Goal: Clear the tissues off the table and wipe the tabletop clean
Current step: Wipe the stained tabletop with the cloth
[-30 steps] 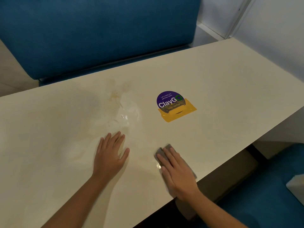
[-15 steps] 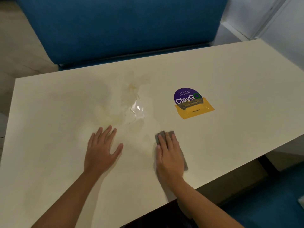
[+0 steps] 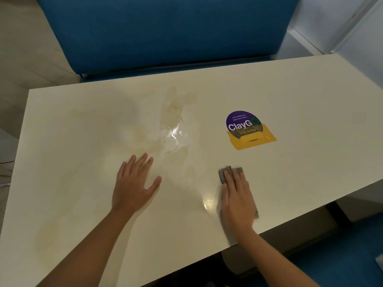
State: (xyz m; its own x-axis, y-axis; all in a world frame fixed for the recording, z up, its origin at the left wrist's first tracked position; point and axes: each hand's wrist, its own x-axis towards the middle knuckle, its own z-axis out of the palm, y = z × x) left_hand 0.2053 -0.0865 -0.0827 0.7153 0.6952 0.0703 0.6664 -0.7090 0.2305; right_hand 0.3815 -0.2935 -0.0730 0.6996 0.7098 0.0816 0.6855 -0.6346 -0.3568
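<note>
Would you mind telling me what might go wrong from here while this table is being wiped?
1. The left hand lies flat close beside the wet yellowish spill and may slide into it.
2. The cloth under the right hand may smear that spill across the table rather than lift it.
3. A wipe over the sticker may catch its edge.

There is one cream table. Two hands are counted: one left hand and one right hand. One grey cloth, one purple-and-yellow sticker, one wet smear. Two seats: one far blue seat, one near-right blue seat.
</note>
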